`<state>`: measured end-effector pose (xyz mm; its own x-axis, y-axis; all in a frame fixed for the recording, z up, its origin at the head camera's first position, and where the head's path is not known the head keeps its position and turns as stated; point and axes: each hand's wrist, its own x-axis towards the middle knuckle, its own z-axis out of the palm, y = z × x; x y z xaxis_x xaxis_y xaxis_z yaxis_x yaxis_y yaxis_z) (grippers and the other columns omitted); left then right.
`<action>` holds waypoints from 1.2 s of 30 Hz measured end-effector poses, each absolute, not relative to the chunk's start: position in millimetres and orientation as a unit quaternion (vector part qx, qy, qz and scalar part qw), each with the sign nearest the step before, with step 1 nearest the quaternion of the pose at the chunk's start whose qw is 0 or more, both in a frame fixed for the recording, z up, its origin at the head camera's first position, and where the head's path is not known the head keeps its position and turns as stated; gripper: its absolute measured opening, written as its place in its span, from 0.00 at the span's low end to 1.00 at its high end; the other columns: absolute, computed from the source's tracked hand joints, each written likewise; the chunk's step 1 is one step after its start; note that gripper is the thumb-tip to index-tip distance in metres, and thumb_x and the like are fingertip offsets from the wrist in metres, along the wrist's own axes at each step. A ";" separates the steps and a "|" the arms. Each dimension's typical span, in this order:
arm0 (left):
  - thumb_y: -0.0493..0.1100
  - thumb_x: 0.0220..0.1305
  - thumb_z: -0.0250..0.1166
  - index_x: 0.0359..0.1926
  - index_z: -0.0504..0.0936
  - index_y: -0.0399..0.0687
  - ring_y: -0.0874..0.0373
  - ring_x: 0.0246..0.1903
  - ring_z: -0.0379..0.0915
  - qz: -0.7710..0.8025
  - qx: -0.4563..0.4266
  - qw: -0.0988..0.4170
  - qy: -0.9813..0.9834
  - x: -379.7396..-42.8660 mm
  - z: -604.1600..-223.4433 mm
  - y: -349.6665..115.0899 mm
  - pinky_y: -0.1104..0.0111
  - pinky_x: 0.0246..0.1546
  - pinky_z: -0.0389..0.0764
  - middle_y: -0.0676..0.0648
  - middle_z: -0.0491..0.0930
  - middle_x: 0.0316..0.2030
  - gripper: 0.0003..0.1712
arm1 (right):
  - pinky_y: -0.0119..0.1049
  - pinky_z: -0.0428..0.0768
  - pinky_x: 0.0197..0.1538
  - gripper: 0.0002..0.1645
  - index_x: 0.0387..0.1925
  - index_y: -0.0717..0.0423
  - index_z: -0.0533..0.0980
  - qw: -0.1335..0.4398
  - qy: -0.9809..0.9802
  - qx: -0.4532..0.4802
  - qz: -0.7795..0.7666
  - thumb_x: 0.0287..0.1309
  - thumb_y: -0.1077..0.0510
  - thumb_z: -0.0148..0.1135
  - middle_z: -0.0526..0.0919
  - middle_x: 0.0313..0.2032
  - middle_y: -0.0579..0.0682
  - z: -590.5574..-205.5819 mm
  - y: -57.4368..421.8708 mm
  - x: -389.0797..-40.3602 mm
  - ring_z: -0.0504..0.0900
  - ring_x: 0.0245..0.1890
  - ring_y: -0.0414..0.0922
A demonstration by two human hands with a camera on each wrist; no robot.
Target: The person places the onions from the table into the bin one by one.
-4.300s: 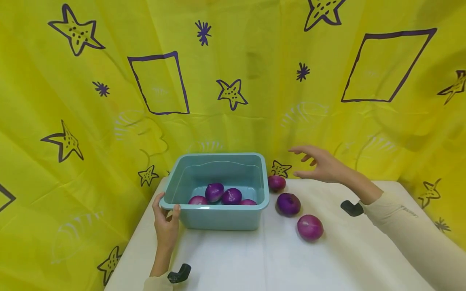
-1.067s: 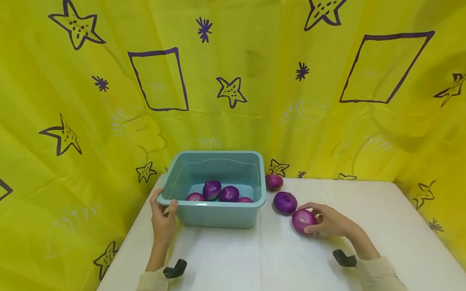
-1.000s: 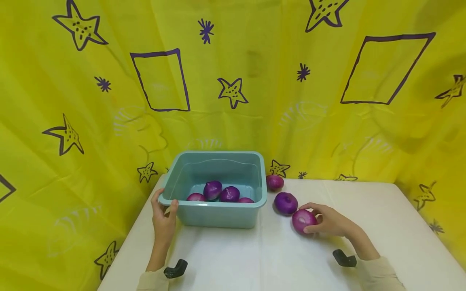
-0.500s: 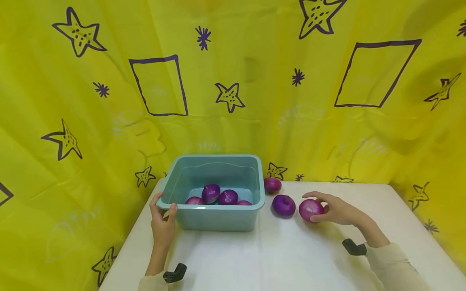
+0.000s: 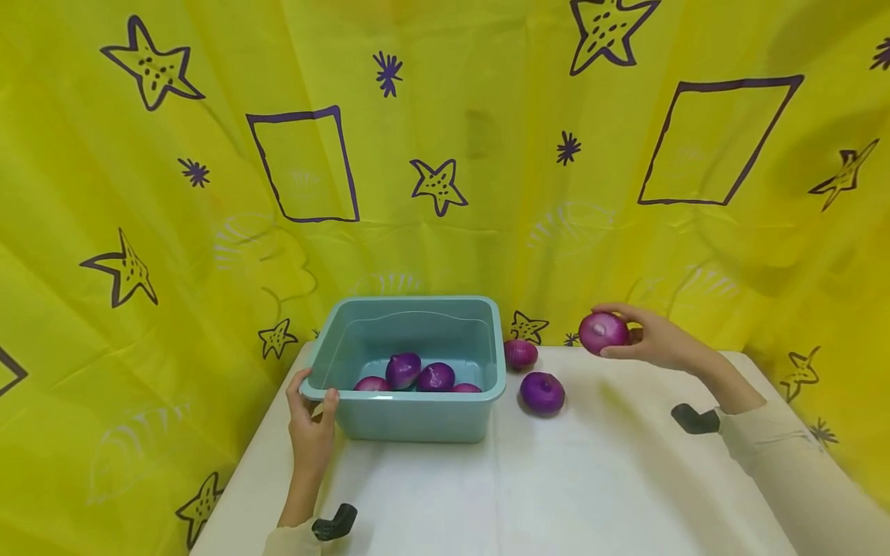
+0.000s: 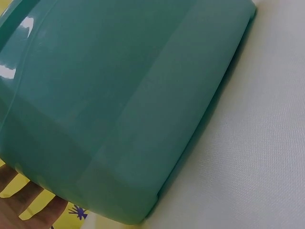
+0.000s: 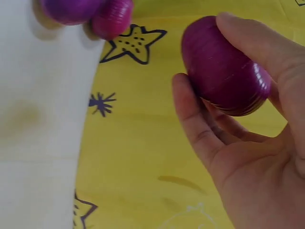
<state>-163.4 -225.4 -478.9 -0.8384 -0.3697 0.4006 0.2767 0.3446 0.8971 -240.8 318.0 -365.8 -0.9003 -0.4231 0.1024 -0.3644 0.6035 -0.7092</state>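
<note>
My right hand (image 5: 657,337) holds a red onion (image 5: 602,333) up above the table, pinched between thumb and fingers. In the right wrist view the same onion (image 7: 224,67) sits between the thumb and the curled fingers. My left hand (image 5: 312,432) grips the near left corner of a blue-green plastic tub (image 5: 417,421), thumb on the near side. Several onions lie inside the tub, among them a purple one (image 5: 404,371) and another (image 5: 436,378); the front rim partly hides two of them. The left wrist view shows the tub's wall (image 6: 119,105) close up, with fingers at its lower left.
Two more onions rest on the white table (image 5: 542,494) right of the tub: a dark purple one (image 5: 542,394) and a pinker one (image 5: 521,354) behind it, close to the tub. A yellow patterned curtain (image 5: 514,255) hangs along the table's back edge and both sides.
My right hand came down to the nearest onion, took hold of it and raised it off the table, toward the back and slightly right. The left hand stays on the tub.
</note>
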 end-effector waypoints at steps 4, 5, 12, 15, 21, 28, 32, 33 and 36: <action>0.42 0.74 0.59 0.75 0.57 0.52 0.58 0.54 0.71 -0.578 0.030 0.283 -0.765 -165.4 -480.0 -224.9 0.80 0.46 0.73 0.33 0.75 0.62 0.34 | 0.33 0.84 0.44 0.45 0.73 0.60 0.64 0.002 0.893 -0.220 -0.393 0.58 0.60 0.75 0.72 0.60 0.69 -349.6 315.3 -251.2 0.84 0.48 0.62; 0.42 0.74 0.59 0.75 0.57 0.52 0.56 0.54 0.71 -0.580 0.030 0.282 -0.763 -165.8 -480.2 -224.9 0.80 0.46 0.73 0.33 0.75 0.62 0.34 | 0.33 0.84 0.44 0.46 0.74 0.60 0.63 -0.007 0.891 -0.222 -0.395 0.58 0.61 0.75 0.72 0.60 0.70 -346.8 314.1 -253.6 0.83 0.49 0.64; 0.41 0.74 0.60 0.75 0.57 0.52 0.46 0.57 0.72 -0.583 0.026 0.282 -0.761 -166.7 -479.7 -224.0 0.80 0.46 0.73 0.33 0.74 0.63 0.34 | 0.26 0.82 0.45 0.48 0.76 0.57 0.61 -0.045 0.891 -0.212 -0.400 0.59 0.61 0.75 0.71 0.63 0.68 -334.3 306.7 -262.3 0.81 0.54 0.67; 0.41 0.74 0.60 0.75 0.57 0.52 0.46 0.57 0.71 -0.585 0.022 0.281 -0.761 -166.3 -479.1 -223.5 0.80 0.46 0.73 0.33 0.73 0.64 0.34 | 0.27 0.81 0.45 0.48 0.76 0.55 0.61 -0.046 0.893 -0.204 -0.399 0.59 0.60 0.75 0.71 0.63 0.67 -331.9 304.6 -262.6 0.80 0.54 0.66; 0.39 0.73 0.60 0.75 0.57 0.50 0.45 0.57 0.71 -0.579 0.020 0.283 -0.764 -165.3 -478.1 -222.3 0.80 0.45 0.73 0.32 0.73 0.64 0.34 | 0.27 0.81 0.45 0.47 0.75 0.54 0.62 -0.050 0.896 -0.203 -0.392 0.59 0.59 0.75 0.72 0.63 0.66 -331.1 302.5 -262.1 0.81 0.54 0.65; 0.40 0.73 0.59 0.75 0.57 0.52 0.56 0.56 0.71 -0.577 0.022 0.287 -0.765 -166.1 -479.1 -223.7 0.80 0.46 0.74 0.34 0.74 0.64 0.34 | 0.26 0.81 0.44 0.47 0.75 0.54 0.63 -0.057 0.897 -0.216 -0.383 0.58 0.58 0.76 0.73 0.62 0.66 -329.4 295.5 -268.8 0.83 0.51 0.62; 0.40 0.74 0.59 0.75 0.57 0.52 0.62 0.55 0.70 -0.579 0.017 0.288 -0.762 -165.8 -480.3 -224.6 0.79 0.47 0.73 0.34 0.73 0.64 0.34 | 0.28 0.81 0.46 0.47 0.74 0.54 0.64 -0.059 0.902 -0.231 -0.360 0.58 0.55 0.76 0.75 0.62 0.64 -324.7 285.0 -276.2 0.84 0.50 0.60; 0.40 0.74 0.59 0.75 0.57 0.52 0.63 0.54 0.70 -0.581 0.017 0.288 -0.761 -165.5 -480.7 -224.7 0.80 0.47 0.74 0.34 0.73 0.64 0.34 | 0.30 0.82 0.47 0.46 0.74 0.54 0.64 -0.058 0.903 -0.236 -0.356 0.58 0.55 0.76 0.75 0.61 0.63 -323.6 281.4 -278.2 0.84 0.49 0.60; 0.39 0.73 0.59 0.75 0.58 0.52 0.62 0.54 0.70 -0.583 0.020 0.288 -0.759 -164.2 -480.9 -224.8 0.80 0.46 0.74 0.34 0.73 0.64 0.34 | 0.35 0.83 0.47 0.45 0.73 0.54 0.65 -0.052 0.902 -0.250 -0.349 0.58 0.54 0.76 0.76 0.60 0.62 -320.3 269.1 -284.5 0.83 0.49 0.59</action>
